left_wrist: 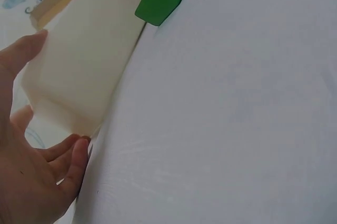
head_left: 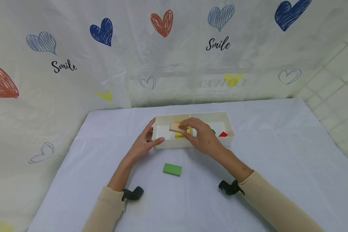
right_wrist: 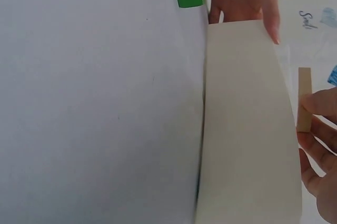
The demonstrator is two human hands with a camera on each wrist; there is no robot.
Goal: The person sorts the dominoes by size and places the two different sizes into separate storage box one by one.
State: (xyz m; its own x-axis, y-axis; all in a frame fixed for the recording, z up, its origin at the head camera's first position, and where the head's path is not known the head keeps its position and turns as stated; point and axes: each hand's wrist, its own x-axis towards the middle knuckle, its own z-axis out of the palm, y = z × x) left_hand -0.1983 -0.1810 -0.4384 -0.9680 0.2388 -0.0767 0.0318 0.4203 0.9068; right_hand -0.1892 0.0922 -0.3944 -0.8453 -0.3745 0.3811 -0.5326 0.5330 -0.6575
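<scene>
A long white box [head_left: 174, 144] with a divider stands on the table. My left hand [head_left: 142, 142] grips its left end, the thumb on the front rim and the fingers at the end wall. Over the left compartment, my right hand [head_left: 202, 134] pinches a plain wooden block [right_wrist: 304, 100] between thumb and fingers, just above the rim. Yellow blocks [head_left: 179, 135] lie beneath it in that compartment, partly hidden by the hand. In the right compartment a red block [head_left: 223, 134] shows, with a bit of a green one beside my hand.
A green block [head_left: 172, 169] lies on the white-covered table [head_left: 203, 199] in front of the box, between my forearms. Behind the table hangs a pale curtain [head_left: 179, 58] printed with hearts. Each wrist carries a black camera mount.
</scene>
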